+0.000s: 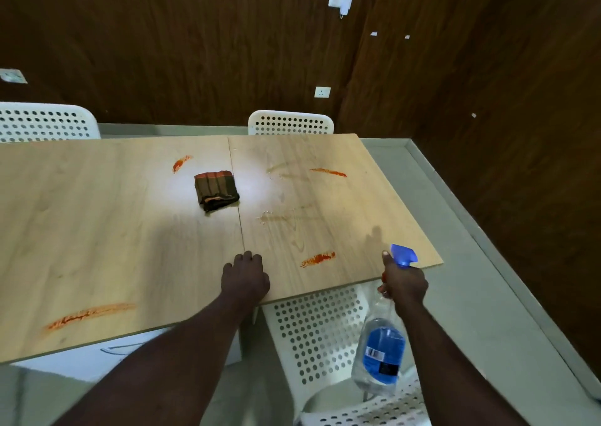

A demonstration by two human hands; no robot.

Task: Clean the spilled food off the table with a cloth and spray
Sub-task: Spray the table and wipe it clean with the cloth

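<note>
1. White perforated chair (320, 328) sits nearest you, tucked under the desk's near edge, below your right arm.
2. Your right hand (405, 284) has its grip clamped on the neck of the spray bottle (382, 354), a clear bottle of blue liquid hanging just off the desk edge, with its blue nozzle (403, 254) pointing over the desk.
3. Your left hand (245, 277) rests flat on the wooden desk (97, 230) at its near edge, fingers together, holding nothing.
4. Red smears of spilled food lie around: one long smear (89, 315) near the left edge, one short smear (317, 259) between your hands.
5. Aim the nozzle at that short smear first, I suggest, and keep the bottle upright so it draws liquid.
6. Farther out, the folded dark cloth (216, 190) lies mid-desk, apart from both hands, beside wet streaks (286, 217).
7. Two more smears sit beyond: one (181, 162) just behind the cloth, another (328, 172) to the right.
</note>
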